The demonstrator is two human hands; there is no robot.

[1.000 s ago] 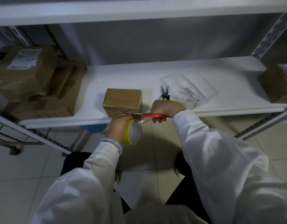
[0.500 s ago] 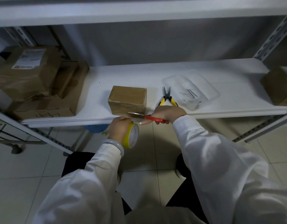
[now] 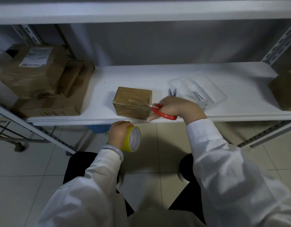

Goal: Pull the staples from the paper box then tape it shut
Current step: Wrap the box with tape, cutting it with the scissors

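The brown, glossy-taped cardboard box (image 3: 132,102) sits mid-frame near the front of the white shelf (image 3: 141,76). The left hand (image 3: 119,134) grips a round yellow tape roll (image 3: 132,139) below it. The right hand (image 3: 179,108) grips red-handled scissors (image 3: 164,114), half hiding the pliers (image 3: 172,92).

Dim, cool light prob. from overhead, dark shadow on floor (image 3: 159,141), edges bowed, detail soft

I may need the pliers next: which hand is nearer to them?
Right. The right hand, holding the scissors, lies just in front of the pliers, hiding their handles; the left hand grips the tape roll below the shelf.
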